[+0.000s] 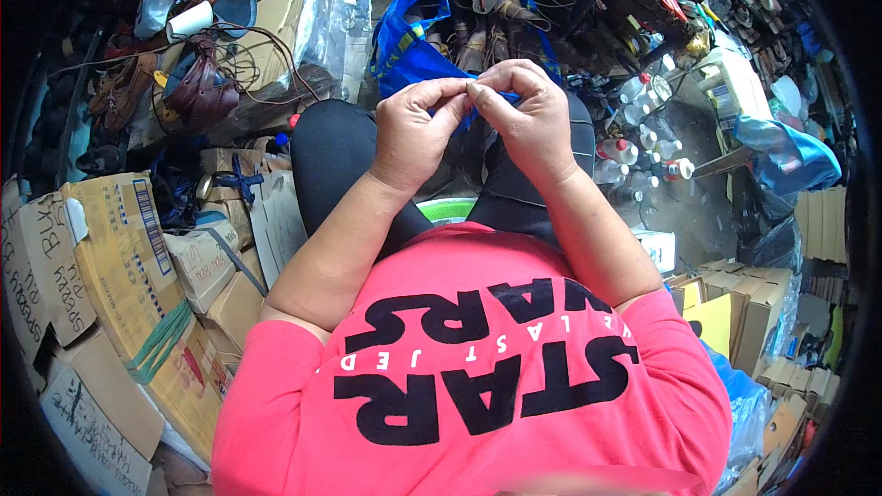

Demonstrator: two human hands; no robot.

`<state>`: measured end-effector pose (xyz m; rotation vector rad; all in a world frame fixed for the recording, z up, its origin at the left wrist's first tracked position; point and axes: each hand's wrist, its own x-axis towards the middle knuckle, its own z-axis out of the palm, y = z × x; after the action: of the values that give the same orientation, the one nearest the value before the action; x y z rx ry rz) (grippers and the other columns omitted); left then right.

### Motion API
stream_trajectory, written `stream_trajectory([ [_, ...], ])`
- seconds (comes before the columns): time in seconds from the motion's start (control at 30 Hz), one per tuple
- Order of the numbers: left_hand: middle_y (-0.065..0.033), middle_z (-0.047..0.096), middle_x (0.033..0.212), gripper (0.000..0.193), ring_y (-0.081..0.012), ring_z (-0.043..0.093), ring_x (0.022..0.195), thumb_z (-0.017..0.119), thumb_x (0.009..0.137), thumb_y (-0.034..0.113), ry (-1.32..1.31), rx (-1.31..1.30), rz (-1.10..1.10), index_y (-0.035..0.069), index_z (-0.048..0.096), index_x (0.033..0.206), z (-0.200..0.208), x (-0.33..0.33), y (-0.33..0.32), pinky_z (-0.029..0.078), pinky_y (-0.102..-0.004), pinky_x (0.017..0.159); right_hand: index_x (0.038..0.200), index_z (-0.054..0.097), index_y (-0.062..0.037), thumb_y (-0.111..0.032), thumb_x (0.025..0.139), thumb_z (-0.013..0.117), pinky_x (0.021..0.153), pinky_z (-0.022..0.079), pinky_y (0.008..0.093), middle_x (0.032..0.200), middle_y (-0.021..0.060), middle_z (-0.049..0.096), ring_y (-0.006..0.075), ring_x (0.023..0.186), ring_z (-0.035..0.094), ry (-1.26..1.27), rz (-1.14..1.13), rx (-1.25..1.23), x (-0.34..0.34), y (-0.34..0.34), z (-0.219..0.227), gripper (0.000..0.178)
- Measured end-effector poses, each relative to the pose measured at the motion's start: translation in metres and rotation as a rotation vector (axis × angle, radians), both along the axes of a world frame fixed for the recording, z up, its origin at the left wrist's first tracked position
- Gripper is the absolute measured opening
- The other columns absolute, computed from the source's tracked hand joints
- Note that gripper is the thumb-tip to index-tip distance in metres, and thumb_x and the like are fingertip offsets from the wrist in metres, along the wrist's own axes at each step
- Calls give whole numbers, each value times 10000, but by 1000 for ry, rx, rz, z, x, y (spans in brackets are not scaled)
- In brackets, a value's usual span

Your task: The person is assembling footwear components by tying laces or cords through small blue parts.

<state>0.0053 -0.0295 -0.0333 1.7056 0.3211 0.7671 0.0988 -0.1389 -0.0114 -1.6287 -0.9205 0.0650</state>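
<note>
My left hand (415, 135) and my right hand (535, 121) meet at their fingertips above my knees. Thumb and forefinger of each are pinched together, and the two pinches touch. Whatever sits between the fingertips is too small to make out. Just beyond my hands stands an open blue bag (404, 44), with several brown wrapped pieces (473, 48) inside it, their kind unclear. Part of the bag is hidden behind my fingers.
Left of my legs are cardboard boxes (124, 248) and, farther up, a dark red leather shoe (202, 92) on cardboard. Several small bottles (617, 151) stand on the floor at the right, near a light blue cloth (788, 154).
</note>
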Motion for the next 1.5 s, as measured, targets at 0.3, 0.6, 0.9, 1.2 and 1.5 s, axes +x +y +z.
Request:
stream_trajectory([
  [0.3, -111, 674, 817, 126, -138, 646, 730, 652, 775, 52, 9, 195, 25, 12, 672, 892, 9, -2, 0, 513, -259, 653, 697, 652, -28, -119, 718, 688, 685, 458, 270, 748, 71, 613, 162, 740, 577, 14, 8, -5, 2, -1, -2, 101],
  [0.6, -56, 643, 897, 160, -90, 605, 778, 665, 777, 49, 143, 105, -100, 18, 671, 934, 18, -10, 13, 485, -221, 725, 789, 625, -8, -107, 781, 681, 582, 410, 180, 738, -9, 583, 36, 669, 501, 516, 159, 105, 2, -3, -12, 114],
  [0.9, -60, 654, 811, 107, -98, 591, 727, 652, 767, 43, 102, 308, -9, 27, 685, 867, 30, -9, 15, 469, -225, 669, 801, 617, -11, -97, 786, 677, 572, 408, 175, 738, -13, 585, 30, 655, 497, 552, 175, 97, 1, -2, -11, 106],
  [1.2, -66, 652, 776, 87, -107, 592, 687, 646, 753, 30, 100, 354, 3, 16, 677, 834, 28, -9, 15, 468, -231, 647, 784, 617, -13, -98, 787, 676, 572, 407, 178, 732, -15, 578, 30, 656, 494, 527, 168, 77, 0, -1, -13, 104],
  [1.5, -50, 618, 730, 30, -107, 574, 672, 637, 757, 37, 92, 408, 8, 11, 638, 773, 27, -8, 16, 458, -232, 632, 921, 640, -7, -123, 785, 688, 625, 424, 186, 828, 17, 598, 42, 725, 518, 474, 169, 7, 1, -3, -13, 185],
])
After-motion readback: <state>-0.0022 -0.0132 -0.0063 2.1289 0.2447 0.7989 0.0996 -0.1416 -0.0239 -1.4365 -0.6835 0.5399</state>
